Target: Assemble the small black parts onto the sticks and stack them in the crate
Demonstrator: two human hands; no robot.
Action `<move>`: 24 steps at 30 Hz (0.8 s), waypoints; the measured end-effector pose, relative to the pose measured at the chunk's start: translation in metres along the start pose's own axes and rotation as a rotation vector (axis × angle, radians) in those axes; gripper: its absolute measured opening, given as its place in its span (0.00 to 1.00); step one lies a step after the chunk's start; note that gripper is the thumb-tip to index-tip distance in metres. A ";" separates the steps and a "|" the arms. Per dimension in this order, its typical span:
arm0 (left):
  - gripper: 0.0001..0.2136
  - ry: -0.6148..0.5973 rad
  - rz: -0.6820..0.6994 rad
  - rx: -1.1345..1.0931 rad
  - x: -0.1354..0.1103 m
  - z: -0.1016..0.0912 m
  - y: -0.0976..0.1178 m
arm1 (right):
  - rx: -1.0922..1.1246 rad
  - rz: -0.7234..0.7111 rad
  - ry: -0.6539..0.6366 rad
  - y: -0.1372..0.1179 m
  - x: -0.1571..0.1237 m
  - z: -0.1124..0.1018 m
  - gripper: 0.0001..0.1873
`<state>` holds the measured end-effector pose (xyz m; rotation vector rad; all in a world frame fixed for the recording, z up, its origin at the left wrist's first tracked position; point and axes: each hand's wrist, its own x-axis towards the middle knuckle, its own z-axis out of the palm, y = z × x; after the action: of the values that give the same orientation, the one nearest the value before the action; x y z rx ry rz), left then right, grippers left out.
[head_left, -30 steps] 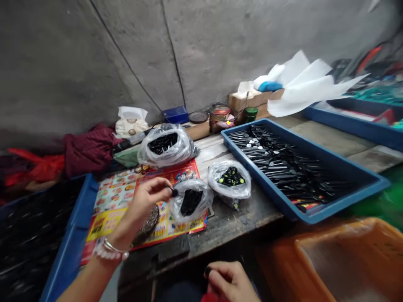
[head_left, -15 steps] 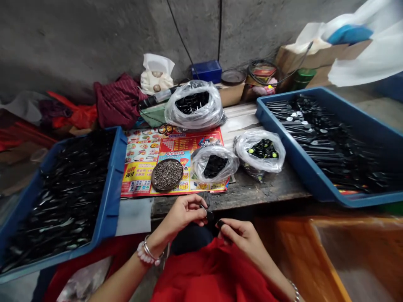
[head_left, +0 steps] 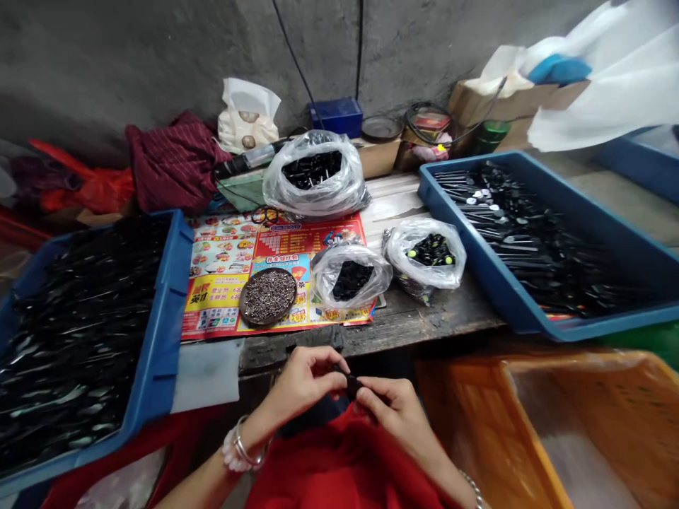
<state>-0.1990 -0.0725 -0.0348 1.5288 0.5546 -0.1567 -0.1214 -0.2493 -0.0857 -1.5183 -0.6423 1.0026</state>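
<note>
Head view: left hand [head_left: 302, 382] and right hand [head_left: 392, 413] together above the lap, fingertips of both pinching a small black part [head_left: 351, 386] between them, just off the table edge; exact shape hidden by the fingers. Beaded bracelet and silver bangle [head_left: 238, 449] on left wrist, thin chain bracelet [head_left: 471, 498] on right. Red garment [head_left: 339, 459] directly under the hands. Wooden table [head_left: 419, 325] in front, printed flyer [head_left: 276, 244] lying on it, round tin of small screws [head_left: 268, 297] on the flyer. Clear plastic bag of black parts [head_left: 350, 279] overlaps the flyer edge, just beside a second bag of black parts with yellow-green dots [head_left: 429, 258]; third, larger bag of black parts [head_left: 315, 173] behind them. Blue tray of long black pieces [head_left: 159, 297] left of the flyer, second blue tray of black pieces [head_left: 477, 261] right of the bags, on the table. Orange crate [head_left: 461, 382] low right, near the right hand. Maroon cloth [head_left: 172, 166] and white paper-wrapped bundle [head_left: 247, 116] back left against the concrete wall [head_left: 132, 56]; blue box [head_left: 335, 116] and cardboard box [head_left: 477, 106] at the back
</note>
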 end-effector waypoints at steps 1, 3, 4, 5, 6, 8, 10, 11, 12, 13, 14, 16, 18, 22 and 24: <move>0.04 0.012 0.004 0.023 0.000 0.002 0.000 | 0.011 0.005 0.004 0.002 0.000 0.000 0.22; 0.04 0.018 0.017 0.056 -0.001 0.006 0.002 | 0.045 0.025 0.015 0.005 0.001 0.000 0.23; 0.04 0.014 0.027 0.078 -0.001 0.007 0.003 | 0.066 0.037 0.013 0.005 0.001 0.000 0.24; 0.04 0.008 0.045 0.114 -0.001 0.008 0.004 | 0.091 0.052 0.013 0.004 0.001 0.000 0.24; 0.04 0.002 0.076 0.170 -0.001 0.007 0.005 | 0.120 0.069 0.014 0.002 0.001 0.000 0.25; 0.06 -0.019 0.173 0.320 -0.001 0.004 0.006 | 0.185 0.106 0.019 -0.003 0.002 0.000 0.27; 0.09 -0.068 0.289 0.463 -0.002 0.000 0.007 | 0.231 0.135 0.024 -0.008 0.003 0.001 0.28; 0.10 -0.100 0.337 0.518 -0.002 -0.002 0.006 | 0.243 0.146 0.019 -0.010 0.004 0.001 0.29; 0.12 -0.130 0.373 0.563 -0.002 -0.004 0.005 | 0.248 0.155 0.004 -0.011 0.004 0.001 0.29; 0.13 -0.156 0.393 0.599 -0.002 -0.005 0.004 | 0.249 0.163 -0.013 -0.012 0.005 0.001 0.30; 0.13 -0.176 0.397 0.626 -0.003 -0.006 0.002 | 0.251 0.174 -0.036 -0.011 0.005 0.000 0.30; 0.12 -0.190 0.369 0.647 -0.003 -0.008 -0.001 | 0.269 0.202 -0.094 -0.009 0.005 -0.002 0.31; 0.11 -0.159 0.329 0.636 -0.004 -0.008 -0.002 | 0.287 0.236 -0.165 -0.006 0.005 -0.007 0.31; 0.10 -0.146 0.296 0.590 -0.005 -0.007 -0.005 | 0.214 0.273 -0.254 -0.002 0.004 -0.014 0.32; 0.09 -0.199 0.291 0.566 -0.006 -0.006 -0.007 | 0.151 0.260 -0.271 -0.002 0.003 -0.015 0.32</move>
<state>-0.2088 -0.0689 -0.0385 2.0952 0.1214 -0.2514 -0.1070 -0.2541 -0.0849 -1.3668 -0.5509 1.4410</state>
